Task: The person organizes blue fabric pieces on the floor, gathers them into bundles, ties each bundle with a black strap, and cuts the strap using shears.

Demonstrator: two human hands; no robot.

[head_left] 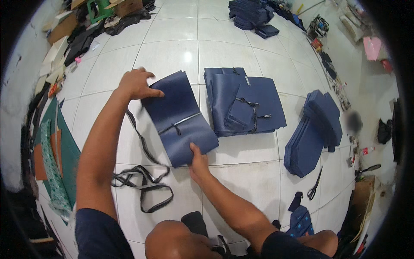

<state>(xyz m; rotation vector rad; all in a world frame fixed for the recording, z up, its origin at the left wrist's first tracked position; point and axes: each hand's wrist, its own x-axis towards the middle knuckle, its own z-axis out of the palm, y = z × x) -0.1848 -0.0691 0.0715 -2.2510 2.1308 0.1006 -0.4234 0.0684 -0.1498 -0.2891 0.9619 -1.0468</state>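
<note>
A rectangular bundle of dark blue fabric pieces (pixel 174 97) is tilted between my hands, cinched across its middle by a knotted dark strip (pixel 177 126). My left hand (pixel 140 84) is at its far left corner, thumb over the edge; its fingers are partly hidden. At the near edge my right hand (pixel 199 164) grips it, thumb on top and the other fingers underneath. Just right of it lies a larger stack of blue pieces (pixel 267 101), with a small tied bundle (pixel 240 113) on top. A long black-and-grey strip (pixel 157 200) lies loosely looped on the tiles near my left forearm.
Blue angular pieces (pixel 306 140) lie stacked at the right, with black scissors (pixel 315 185) nearer me. More blue stacks (pixel 250 15) sit at the far side. Green and brown sheets (pixel 64 142) line the left wall; boxes (pixel 64 28) stand at the far left.
</note>
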